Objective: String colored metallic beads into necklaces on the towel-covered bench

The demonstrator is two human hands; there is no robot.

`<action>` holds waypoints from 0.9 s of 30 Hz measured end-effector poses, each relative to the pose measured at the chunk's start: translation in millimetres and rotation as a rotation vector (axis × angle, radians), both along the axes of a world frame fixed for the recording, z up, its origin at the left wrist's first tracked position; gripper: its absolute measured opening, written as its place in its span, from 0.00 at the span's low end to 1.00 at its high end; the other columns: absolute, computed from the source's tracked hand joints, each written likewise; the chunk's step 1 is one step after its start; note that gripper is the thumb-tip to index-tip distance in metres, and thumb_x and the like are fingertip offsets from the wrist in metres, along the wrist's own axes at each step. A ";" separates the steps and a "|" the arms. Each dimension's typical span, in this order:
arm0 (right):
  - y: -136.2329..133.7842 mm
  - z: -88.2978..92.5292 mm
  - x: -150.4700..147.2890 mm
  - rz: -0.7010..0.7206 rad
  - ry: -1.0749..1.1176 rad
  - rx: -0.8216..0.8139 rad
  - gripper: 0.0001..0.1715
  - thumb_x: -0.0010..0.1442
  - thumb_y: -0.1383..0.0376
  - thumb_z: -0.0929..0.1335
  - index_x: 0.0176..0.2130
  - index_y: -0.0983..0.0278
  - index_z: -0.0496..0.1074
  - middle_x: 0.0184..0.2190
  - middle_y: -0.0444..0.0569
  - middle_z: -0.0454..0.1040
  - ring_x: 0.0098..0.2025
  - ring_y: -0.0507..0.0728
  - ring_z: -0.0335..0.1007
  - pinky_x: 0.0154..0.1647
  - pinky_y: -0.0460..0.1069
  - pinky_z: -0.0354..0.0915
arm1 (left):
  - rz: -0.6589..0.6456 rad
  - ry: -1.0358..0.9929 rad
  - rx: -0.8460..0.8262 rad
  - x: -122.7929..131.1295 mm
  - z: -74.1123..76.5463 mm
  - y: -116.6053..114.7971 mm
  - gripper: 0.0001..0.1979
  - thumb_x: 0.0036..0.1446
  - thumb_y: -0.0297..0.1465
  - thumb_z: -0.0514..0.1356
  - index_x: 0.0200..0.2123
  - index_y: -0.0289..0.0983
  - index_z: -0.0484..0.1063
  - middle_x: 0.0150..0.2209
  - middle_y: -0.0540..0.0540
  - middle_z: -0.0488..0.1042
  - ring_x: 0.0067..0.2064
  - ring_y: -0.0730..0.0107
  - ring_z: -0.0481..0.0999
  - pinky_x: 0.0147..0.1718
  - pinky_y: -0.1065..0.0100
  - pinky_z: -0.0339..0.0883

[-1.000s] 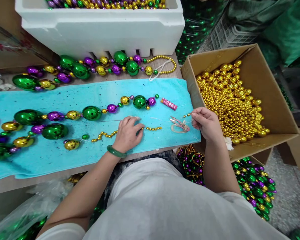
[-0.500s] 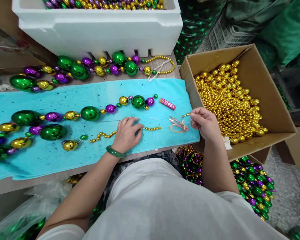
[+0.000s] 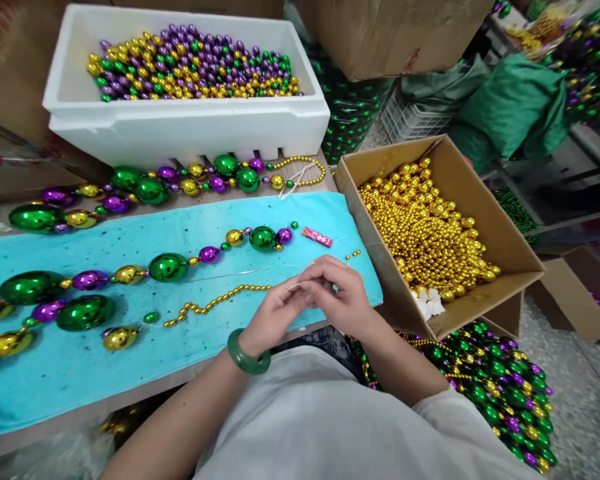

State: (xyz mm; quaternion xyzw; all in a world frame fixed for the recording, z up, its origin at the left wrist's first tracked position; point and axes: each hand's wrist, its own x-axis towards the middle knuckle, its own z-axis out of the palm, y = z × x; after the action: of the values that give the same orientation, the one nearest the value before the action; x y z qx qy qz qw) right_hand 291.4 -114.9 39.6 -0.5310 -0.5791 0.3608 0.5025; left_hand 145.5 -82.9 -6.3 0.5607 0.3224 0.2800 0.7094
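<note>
Both hands meet at the near edge of the turquoise towel (image 3: 130, 373), fingertips pressed together. The left hand (image 3: 275, 313), with a green jade-like bangle (image 3: 247, 357) at the wrist, and the right hand (image 3: 343, 300) are both closed in a pinch on a thin clear thread (image 3: 240, 272); what else sits between the fingers I cannot tell. The thread runs left across the towel, just beyond a short string of small gold beads (image 3: 215, 303) that stretches left from the left hand's fingertips. Farther left and beyond lies a long strand of large green, purple and gold metallic balls (image 3: 167, 267). A small pink packet (image 3: 317, 237) rests just beyond the hands. To the right stands an open cardboard box of gold beads (image 3: 430, 233); at the far side, a white foam box of mixed beads (image 3: 190, 127).
</note>
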 end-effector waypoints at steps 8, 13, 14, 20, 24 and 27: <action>38.5 -21.5 13.8 -0.013 -0.236 0.081 0.08 0.62 0.63 0.66 0.32 0.62 0.72 0.38 0.51 0.74 0.45 0.57 0.69 0.46 0.53 0.65 | 0.143 0.139 -0.132 -23.9 2.6 12.6 0.11 0.49 0.38 0.66 0.30 0.36 0.80 0.24 0.48 0.76 0.27 0.72 0.71 0.29 0.70 0.68; 107.8 -51.1 28.9 -0.174 -0.548 -0.325 0.16 0.51 0.55 0.73 0.32 0.66 0.76 0.38 0.56 0.75 0.46 0.62 0.67 0.49 0.55 0.61 | 0.340 0.179 -0.111 -28.7 1.5 12.4 0.13 0.48 0.40 0.66 0.31 0.36 0.80 0.25 0.46 0.77 0.26 0.70 0.73 0.27 0.69 0.69; 116.9 -51.3 27.7 -0.109 -0.523 -0.368 0.17 0.50 0.54 0.74 0.31 0.66 0.76 0.36 0.55 0.75 0.44 0.61 0.67 0.48 0.54 0.61 | 0.354 0.179 -0.102 -29.0 1.0 11.9 0.13 0.47 0.40 0.66 0.31 0.36 0.80 0.26 0.46 0.78 0.27 0.69 0.74 0.27 0.69 0.70; 126.8 -25.9 26.0 0.244 0.146 -0.495 0.17 0.47 0.55 0.74 0.32 0.65 0.76 0.28 0.44 0.75 0.26 0.49 0.64 0.24 0.44 0.57 | 0.412 0.166 -0.070 -43.1 0.3 15.2 0.12 0.48 0.39 0.65 0.30 0.37 0.80 0.28 0.45 0.79 0.31 0.67 0.76 0.29 0.69 0.70; 119.8 -15.5 36.5 0.114 0.508 -0.513 0.16 0.42 0.59 0.76 0.28 0.65 0.72 0.27 0.44 0.72 0.24 0.47 0.62 0.16 0.41 0.52 | 0.405 0.156 -0.024 -52.9 0.0 17.4 0.11 0.48 0.38 0.65 0.28 0.36 0.79 0.26 0.46 0.78 0.29 0.69 0.75 0.30 0.69 0.70; 114.1 -15.7 41.1 0.074 0.687 -0.511 0.17 0.42 0.59 0.76 0.28 0.65 0.69 0.26 0.44 0.71 0.22 0.47 0.61 0.13 0.40 0.50 | 0.380 0.165 -0.035 -54.5 -1.8 18.9 0.11 0.48 0.40 0.65 0.26 0.36 0.78 0.24 0.47 0.77 0.27 0.70 0.73 0.29 0.69 0.70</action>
State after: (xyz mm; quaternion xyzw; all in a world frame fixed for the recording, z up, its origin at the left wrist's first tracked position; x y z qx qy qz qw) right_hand 332.5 -0.8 23.9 -0.4663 -0.2887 0.6663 0.5053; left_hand 91.1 -64.0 -8.1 0.4984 0.4841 0.3563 0.6248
